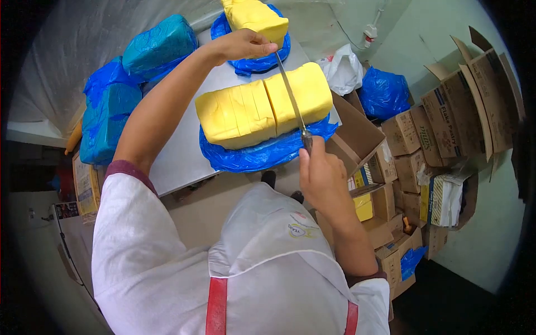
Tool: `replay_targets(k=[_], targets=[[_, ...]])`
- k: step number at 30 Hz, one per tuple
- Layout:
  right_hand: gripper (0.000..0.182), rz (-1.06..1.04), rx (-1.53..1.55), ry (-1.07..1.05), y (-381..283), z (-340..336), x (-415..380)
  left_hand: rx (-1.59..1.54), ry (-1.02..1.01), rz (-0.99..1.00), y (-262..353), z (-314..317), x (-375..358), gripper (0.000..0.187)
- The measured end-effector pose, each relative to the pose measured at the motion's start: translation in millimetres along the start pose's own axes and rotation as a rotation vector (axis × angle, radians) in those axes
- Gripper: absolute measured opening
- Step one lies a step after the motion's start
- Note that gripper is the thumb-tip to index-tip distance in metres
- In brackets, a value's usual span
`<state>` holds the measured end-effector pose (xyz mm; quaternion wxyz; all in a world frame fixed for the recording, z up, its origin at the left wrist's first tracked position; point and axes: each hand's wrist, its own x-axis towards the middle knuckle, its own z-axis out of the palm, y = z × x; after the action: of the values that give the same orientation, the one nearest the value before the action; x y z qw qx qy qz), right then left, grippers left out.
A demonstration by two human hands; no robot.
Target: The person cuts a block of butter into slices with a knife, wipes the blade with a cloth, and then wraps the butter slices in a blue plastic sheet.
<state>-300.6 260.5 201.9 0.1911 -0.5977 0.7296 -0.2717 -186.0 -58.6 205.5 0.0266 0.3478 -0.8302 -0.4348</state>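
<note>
A large yellow block that looks like butter or margarine (237,114) lies on a crumpled blue plastic bag (240,159). One deep cut splits it across, and fainter lines mark its left part. My right hand (324,173) is wrapped round the handle of a long knife (290,92). The blade lies across the top of the block's right part. At the far end of the blade, my left hand (251,44) pinches the tip between fingers and thumb. Just beyond that hand, a second yellow block (254,19) sits on blue plastic.
Blue-wrapped blocks (159,47) stand at the left of the pale table (176,162). Open cardboard boxes (357,131) are stacked on the right, near a white plastic bag (341,70) and a blue bag (385,92). Clear plastic sheeting (95,39) hangs behind.
</note>
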Motion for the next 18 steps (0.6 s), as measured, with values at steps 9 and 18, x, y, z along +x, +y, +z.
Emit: replay_targets(k=[9,18], targets=[[0.023,0.074,-0.008,-0.104,6.7,14.5,9.7,0.032,0.006,-0.030,-19.2,6.7,7.6,0.073],[0.022,0.135,-0.013,-0.212,4.7,15.5,14.7,0.147,-0.174,-0.012,-4.9,-10.1,19.1,0.068]])
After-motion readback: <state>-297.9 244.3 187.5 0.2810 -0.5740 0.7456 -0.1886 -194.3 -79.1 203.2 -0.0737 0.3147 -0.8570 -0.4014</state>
